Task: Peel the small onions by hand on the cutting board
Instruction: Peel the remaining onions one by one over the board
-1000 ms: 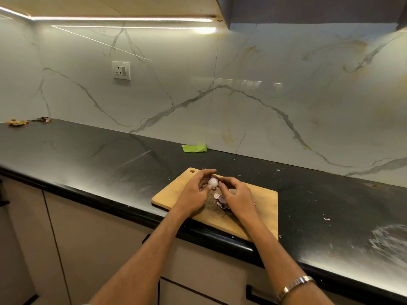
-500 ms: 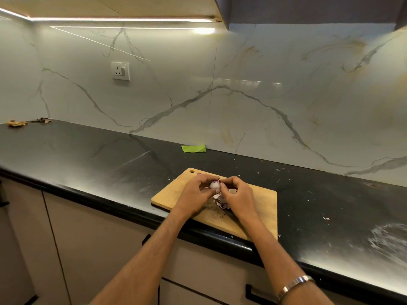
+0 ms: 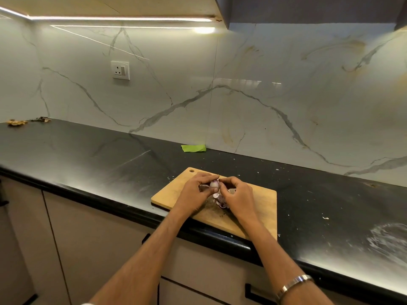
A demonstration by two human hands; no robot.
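Your left hand (image 3: 196, 190) still grips the small onion (image 3: 214, 184); your right hand (image 3: 236, 194) has closed in, pinching its skin over the cutting board (image 3: 262, 203).

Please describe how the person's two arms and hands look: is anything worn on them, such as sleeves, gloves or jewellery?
Both forearms are bare, with no sleeves over them and no gloves. The left hand shows no ring or watch. The right hand is also bare, but its wrist carries a plain silver metal bangle, smooth and shiny. A small pale bit shows at the bottom edge by the left arm; I cannot tell what it is.
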